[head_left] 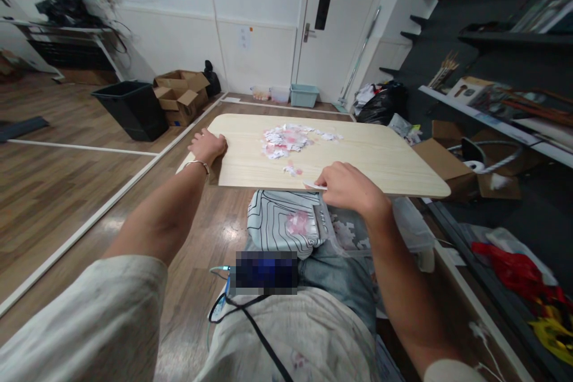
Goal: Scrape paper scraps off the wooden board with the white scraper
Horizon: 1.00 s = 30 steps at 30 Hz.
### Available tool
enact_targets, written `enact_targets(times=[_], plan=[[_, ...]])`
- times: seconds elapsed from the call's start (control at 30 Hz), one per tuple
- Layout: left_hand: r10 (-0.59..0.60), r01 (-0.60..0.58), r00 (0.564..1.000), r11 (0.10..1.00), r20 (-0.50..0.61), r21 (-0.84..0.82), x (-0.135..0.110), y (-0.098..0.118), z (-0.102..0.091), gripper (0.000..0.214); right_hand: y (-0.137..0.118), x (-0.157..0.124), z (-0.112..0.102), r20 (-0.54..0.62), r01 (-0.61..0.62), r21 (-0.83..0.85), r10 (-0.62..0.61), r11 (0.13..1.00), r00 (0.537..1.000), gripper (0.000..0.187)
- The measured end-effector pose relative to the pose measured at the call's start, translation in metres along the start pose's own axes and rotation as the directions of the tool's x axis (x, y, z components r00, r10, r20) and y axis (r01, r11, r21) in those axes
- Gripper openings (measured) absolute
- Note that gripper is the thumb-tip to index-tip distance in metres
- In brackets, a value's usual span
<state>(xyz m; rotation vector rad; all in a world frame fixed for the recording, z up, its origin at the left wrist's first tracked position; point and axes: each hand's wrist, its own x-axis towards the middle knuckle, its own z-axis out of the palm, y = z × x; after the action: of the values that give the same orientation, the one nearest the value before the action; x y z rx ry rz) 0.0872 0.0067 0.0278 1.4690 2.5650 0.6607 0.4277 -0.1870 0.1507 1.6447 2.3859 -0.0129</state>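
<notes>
A light wooden table (380,158) stands in front of me with a heap of small pink and white paper pieces (289,138) near its middle. A few loose pieces (293,171) lie closer to the front edge. My left hand (207,146) rests on the table's left front corner, fingers curled over the edge. My right hand (347,187) is at the front edge, pinching a small white paper piece (313,186). On my lap lies a striped cloth (277,221) with pink pieces on it, beside a clear plastic bag (342,233).
A black bin (132,108) and open cardboard boxes (181,95) stand on the floor at left. Shelves (501,119) run along the right wall, with a box (441,161), bags and clutter below. A teal tub (304,95) sits by the door.
</notes>
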Motion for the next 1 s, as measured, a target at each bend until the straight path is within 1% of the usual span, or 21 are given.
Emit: enact_targets(times=[0.5,0.67,0.7,0.8,0.83,0.93,1.0], plan=[[-0.004,0.004,1.000,1.000,0.000,0.004,-0.002,0.002,-0.001,0.075,-0.003,-0.008,0.002,0.001,0.009,0.025,-0.009,1.000,1.000,0.050],[-0.003,0.003,1.000,1.000,-0.001,-0.002,-0.002,0.002,-0.002,0.075,-0.001,-0.008,0.001,-0.006,0.008,0.044,-0.008,0.999,1.000,0.049],[-0.004,0.004,1.000,1.000,0.004,-0.001,-0.003,0.002,-0.003,0.076,0.000,-0.007,0.000,-0.007,0.014,0.055,-0.014,0.998,1.000,0.048],[-0.003,0.003,1.000,1.000,0.015,0.002,-0.004,0.003,-0.004,0.076,0.007,0.000,-0.006,0.027,0.037,0.081,-0.039,0.996,0.999,0.029],[-0.002,0.002,1.000,1.000,0.016,0.003,-0.005,0.003,-0.005,0.076,0.009,0.004,-0.009,0.048,0.040,0.086,-0.044,0.996,0.998,0.026],[-0.001,0.001,1.000,1.000,0.019,0.003,-0.005,0.003,-0.005,0.077,0.018,0.016,-0.019,0.103,0.044,0.085,-0.052,0.995,0.993,0.031],[0.001,-0.001,1.000,1.000,0.022,0.002,-0.005,0.002,-0.005,0.079,0.023,0.025,-0.025,0.138,0.049,0.070,-0.058,0.996,0.989,0.024]])
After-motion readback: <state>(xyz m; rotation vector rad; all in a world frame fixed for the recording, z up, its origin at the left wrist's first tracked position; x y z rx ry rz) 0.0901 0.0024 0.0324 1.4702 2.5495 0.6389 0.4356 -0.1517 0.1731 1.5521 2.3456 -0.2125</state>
